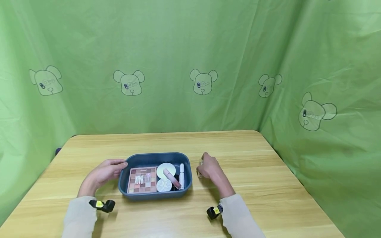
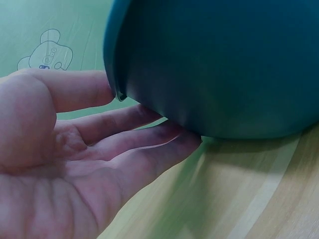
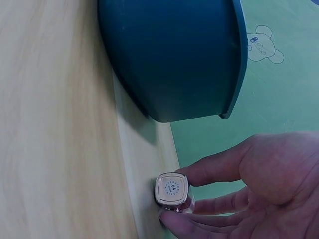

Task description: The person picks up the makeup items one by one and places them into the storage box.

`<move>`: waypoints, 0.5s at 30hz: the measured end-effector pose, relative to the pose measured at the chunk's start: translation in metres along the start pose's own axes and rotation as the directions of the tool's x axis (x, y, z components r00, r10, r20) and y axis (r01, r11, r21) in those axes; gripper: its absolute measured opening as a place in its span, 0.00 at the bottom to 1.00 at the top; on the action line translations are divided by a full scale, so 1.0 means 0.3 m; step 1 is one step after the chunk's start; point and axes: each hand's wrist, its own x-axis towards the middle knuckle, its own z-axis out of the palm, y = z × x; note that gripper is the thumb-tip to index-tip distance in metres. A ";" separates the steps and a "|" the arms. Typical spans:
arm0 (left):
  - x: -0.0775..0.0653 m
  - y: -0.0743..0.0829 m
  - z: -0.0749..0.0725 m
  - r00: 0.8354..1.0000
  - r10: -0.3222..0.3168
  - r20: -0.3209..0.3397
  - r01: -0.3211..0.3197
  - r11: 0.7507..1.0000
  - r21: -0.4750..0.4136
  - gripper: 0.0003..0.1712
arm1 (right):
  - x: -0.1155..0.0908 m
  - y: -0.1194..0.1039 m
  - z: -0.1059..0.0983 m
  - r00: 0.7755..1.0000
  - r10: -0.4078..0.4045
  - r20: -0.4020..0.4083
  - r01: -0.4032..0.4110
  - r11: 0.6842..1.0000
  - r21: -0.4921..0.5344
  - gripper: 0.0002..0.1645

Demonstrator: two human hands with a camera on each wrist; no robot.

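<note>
A dark blue plastic tub [image 1: 151,196] stands on the table, holding an eyeshadow palette [image 1: 142,188], a plain white round case [image 1: 161,169], a star-patterned round compact [image 1: 164,185], a pink lip gloss tube [image 1: 172,179] and a slim white tube [image 1: 182,172]. My left hand [image 1: 105,172] grips the tub's left end, thumb at the rim and fingers against the outer wall. Right of the tub, my right hand [image 1: 209,168] pinches a small square-ended cosmetic tube [image 3: 172,189] between thumb and fingers, close over the table. Its far part is hidden by my fingers.
The wooden table [image 1: 268,198] has rounded far corners. Green curtains [image 1: 166,49] printed with bear heads hang behind it and along both sides. A black item [image 1: 176,178] lies partly covered by the lip gloss in the tub.
</note>
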 end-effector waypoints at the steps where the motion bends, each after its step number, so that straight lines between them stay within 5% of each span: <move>1: -0.001 0.000 0.000 1.000 0.000 0.001 0.000 1.000 0.000 0.35 | -0.001 0.000 0.000 1.000 -0.004 0.000 0.004 1.000 0.002 0.34; 15: -0.004 0.004 0.000 1.000 0.003 0.005 -0.003 1.000 -0.003 0.35 | -0.004 -0.004 -0.015 1.000 -0.022 -0.013 0.022 1.000 0.010 0.33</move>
